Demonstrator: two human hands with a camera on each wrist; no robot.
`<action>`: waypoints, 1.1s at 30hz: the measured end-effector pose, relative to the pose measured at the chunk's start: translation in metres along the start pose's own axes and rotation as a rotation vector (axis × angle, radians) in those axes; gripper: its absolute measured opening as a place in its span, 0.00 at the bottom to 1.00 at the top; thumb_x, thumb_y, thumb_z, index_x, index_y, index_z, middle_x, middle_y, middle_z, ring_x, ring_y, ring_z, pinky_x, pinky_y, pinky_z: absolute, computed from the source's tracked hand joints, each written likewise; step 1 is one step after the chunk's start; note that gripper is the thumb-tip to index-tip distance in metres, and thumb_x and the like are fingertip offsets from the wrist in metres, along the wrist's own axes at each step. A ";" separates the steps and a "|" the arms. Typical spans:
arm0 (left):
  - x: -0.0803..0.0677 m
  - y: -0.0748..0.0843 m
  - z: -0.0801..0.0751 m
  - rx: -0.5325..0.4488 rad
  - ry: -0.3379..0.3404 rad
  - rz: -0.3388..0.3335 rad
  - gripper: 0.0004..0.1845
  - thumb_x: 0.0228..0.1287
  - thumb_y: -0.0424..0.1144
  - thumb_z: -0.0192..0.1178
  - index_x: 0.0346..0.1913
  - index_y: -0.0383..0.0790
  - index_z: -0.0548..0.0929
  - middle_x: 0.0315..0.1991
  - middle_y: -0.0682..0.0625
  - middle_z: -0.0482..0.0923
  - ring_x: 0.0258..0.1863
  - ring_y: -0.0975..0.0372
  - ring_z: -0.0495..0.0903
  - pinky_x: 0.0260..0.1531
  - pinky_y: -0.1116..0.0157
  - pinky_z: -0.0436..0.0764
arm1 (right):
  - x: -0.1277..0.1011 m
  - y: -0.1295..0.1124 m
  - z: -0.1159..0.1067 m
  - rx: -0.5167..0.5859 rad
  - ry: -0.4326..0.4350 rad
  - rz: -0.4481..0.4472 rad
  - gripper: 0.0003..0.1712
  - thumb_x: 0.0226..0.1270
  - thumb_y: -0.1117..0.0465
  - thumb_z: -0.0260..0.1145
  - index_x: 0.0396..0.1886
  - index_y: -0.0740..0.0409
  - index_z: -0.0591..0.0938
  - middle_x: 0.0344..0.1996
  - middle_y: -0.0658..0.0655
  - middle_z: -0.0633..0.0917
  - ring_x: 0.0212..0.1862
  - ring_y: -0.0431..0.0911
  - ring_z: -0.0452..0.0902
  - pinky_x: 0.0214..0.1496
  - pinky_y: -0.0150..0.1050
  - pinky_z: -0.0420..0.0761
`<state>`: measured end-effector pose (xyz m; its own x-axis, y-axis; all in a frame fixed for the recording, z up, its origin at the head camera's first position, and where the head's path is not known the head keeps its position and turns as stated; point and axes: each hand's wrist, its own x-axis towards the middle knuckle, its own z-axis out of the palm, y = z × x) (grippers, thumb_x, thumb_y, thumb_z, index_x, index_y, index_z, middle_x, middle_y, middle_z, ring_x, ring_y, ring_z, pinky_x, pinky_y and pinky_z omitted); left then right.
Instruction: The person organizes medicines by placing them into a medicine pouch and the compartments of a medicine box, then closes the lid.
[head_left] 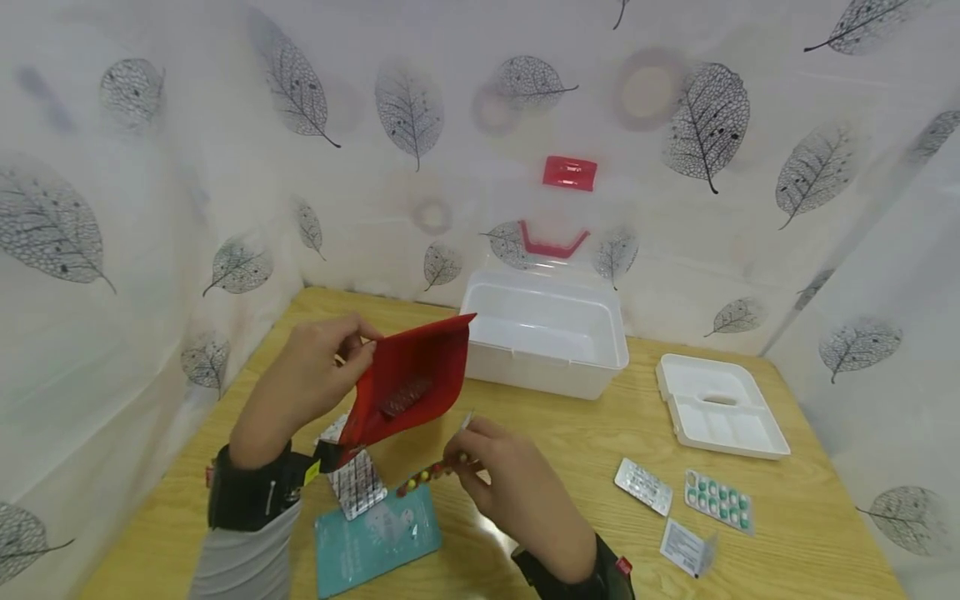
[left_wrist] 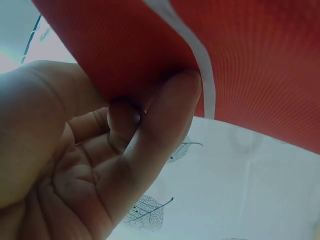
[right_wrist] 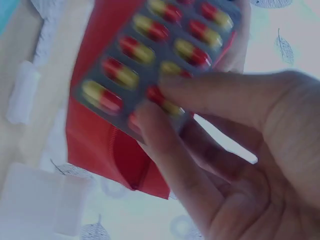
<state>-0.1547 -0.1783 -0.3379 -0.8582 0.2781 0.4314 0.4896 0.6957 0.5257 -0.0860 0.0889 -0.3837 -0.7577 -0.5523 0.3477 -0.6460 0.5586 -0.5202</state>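
My left hand pinches the upper edge of a red fabric pouch, holding it tilted above the table with its mouth gaping. Inside the pouch lies a clear blister pack. In the left wrist view, thumb and fingers grip the red cloth beside a white strip. Between thumb and fingers, my right hand holds a blister pack of red and yellow capsules, just below and to the right of the pouch. A small pale tip sticks up above the right fingers in the head view.
Under the pouch lie silver blister packs and a teal packet. A white box with a red handle stands at the back. To the right are a white tray, a silver blister pack, green-and-white capsules and a printed packet.
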 end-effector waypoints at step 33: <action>0.002 0.001 0.005 -0.019 -0.064 0.055 0.07 0.70 0.30 0.57 0.44 0.40 0.85 0.22 0.60 0.76 0.23 0.67 0.75 0.28 0.66 0.79 | 0.039 0.016 0.016 0.064 0.196 -0.034 0.14 0.65 0.71 0.69 0.48 0.56 0.86 0.55 0.53 0.81 0.67 0.49 0.74 0.61 0.41 0.80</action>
<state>-0.1567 -0.1737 -0.3397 -0.8376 0.3583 0.4124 0.5390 0.6653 0.5166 -0.1248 0.0663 -0.3911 -0.7430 -0.4355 0.5081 -0.6691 0.4974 -0.5522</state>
